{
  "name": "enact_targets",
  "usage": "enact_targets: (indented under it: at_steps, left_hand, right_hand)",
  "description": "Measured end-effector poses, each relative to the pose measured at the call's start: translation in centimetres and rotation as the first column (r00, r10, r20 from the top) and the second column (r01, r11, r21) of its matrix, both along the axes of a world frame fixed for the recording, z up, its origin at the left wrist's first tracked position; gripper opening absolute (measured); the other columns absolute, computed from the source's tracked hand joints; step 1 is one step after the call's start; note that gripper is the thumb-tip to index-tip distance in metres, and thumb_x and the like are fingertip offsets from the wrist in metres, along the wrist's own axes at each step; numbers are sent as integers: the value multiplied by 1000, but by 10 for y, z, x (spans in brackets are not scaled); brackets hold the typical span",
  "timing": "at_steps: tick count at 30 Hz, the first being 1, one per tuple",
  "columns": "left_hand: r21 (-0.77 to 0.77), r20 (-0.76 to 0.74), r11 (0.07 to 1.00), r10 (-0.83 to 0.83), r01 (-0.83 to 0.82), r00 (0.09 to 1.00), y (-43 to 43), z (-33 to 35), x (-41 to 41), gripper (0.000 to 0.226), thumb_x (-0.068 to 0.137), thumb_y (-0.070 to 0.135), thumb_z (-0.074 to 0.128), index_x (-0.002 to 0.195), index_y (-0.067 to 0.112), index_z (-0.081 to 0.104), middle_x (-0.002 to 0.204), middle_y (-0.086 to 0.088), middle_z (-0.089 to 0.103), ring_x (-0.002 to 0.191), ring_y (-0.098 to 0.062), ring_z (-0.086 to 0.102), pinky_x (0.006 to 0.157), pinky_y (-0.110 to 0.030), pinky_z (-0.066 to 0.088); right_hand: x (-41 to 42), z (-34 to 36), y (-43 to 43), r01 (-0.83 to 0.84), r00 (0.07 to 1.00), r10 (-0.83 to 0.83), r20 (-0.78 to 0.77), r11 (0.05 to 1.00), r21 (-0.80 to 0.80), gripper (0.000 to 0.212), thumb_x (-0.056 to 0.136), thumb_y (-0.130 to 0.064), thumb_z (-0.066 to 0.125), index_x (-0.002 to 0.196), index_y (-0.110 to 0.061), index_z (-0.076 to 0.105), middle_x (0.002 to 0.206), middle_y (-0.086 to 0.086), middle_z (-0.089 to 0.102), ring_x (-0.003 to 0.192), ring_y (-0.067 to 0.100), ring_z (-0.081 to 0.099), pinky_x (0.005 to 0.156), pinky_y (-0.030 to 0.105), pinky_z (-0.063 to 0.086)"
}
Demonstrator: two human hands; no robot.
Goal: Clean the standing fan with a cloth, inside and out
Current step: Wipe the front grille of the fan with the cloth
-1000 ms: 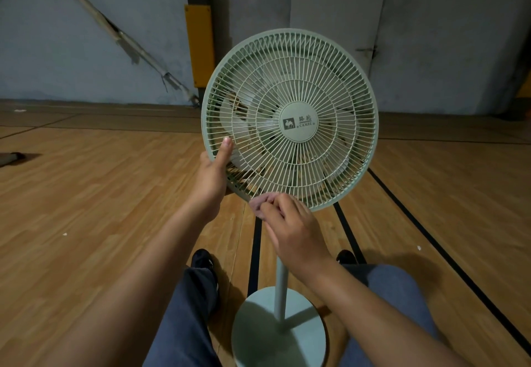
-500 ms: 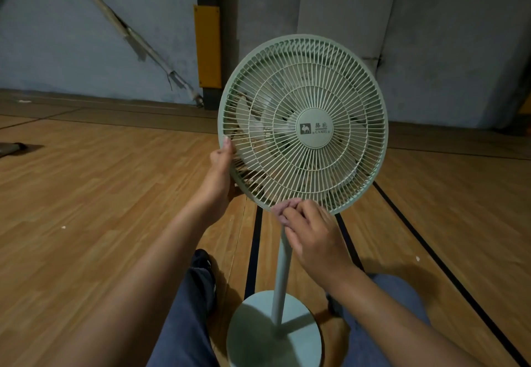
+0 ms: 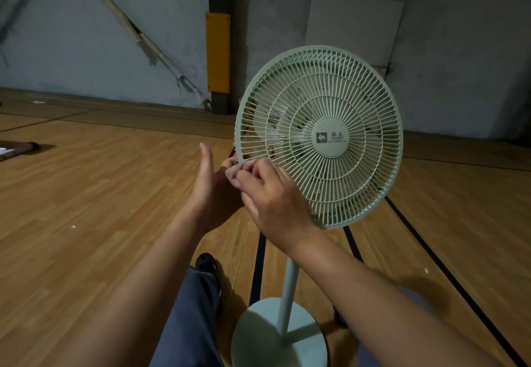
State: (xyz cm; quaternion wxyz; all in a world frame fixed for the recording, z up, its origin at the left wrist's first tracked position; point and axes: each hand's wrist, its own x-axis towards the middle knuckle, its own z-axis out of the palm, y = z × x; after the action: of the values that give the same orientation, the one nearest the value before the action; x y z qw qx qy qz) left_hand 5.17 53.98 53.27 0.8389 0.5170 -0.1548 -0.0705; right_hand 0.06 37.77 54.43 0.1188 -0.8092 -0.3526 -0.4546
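Head view. The standing fan (image 3: 319, 136) stands on the wooden floor (image 3: 86, 208), its front grille (image 3: 359, 102) in place. The right hand (image 3: 270, 194), fingers curled on a small pinkish cloth (image 3: 233, 175), has travelled from the bottom of the grille rim, where it was 1 second ago, to the lower-left rim. The left hand (image 3: 209, 191) braces that edge, thumb raised; its fingers are hidden, grip undeterminable. Outer wiping appears underway; the blades (image 3: 284, 130) inside look untouched.
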Motion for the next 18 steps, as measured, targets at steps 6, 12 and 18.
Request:
enact_targets:
  at_steps: [6,12,18]
  left_hand:
    - [-52,-22,997,63,-64,998,-5,-8,-1,105,97,89,9,155,8,45,148,-21,66,137,-39,65,114,-54,50]
    - [-52,-42,996,70,-72,997,-7,-5,-2,108,99,86,5,157,5,45,136,-13,72,119,-31,73,91,-45,62]
    - [-126,-60,992,6,-13,998,-8,-5,-5,101,100,85,7,156,11,47,147,-15,68,121,-31,74,92,-45,65]
  right_hand:
    - [-5,-29,-21,27,999,-27,-32,999,-29,26,101,-9,59,125,-8,70,112,14,56,102,27,58,88,39,54]
    - [-13,-51,-49,44,998,-47,-47,998,-46,24,101,-11,65,124,-13,71,114,11,58,107,25,59,86,44,53]
    - [-9,-16,-32,41,999,-41,-32,999,-23,22,99,-13,66,120,-10,72,104,10,57,91,23,53,78,43,51]
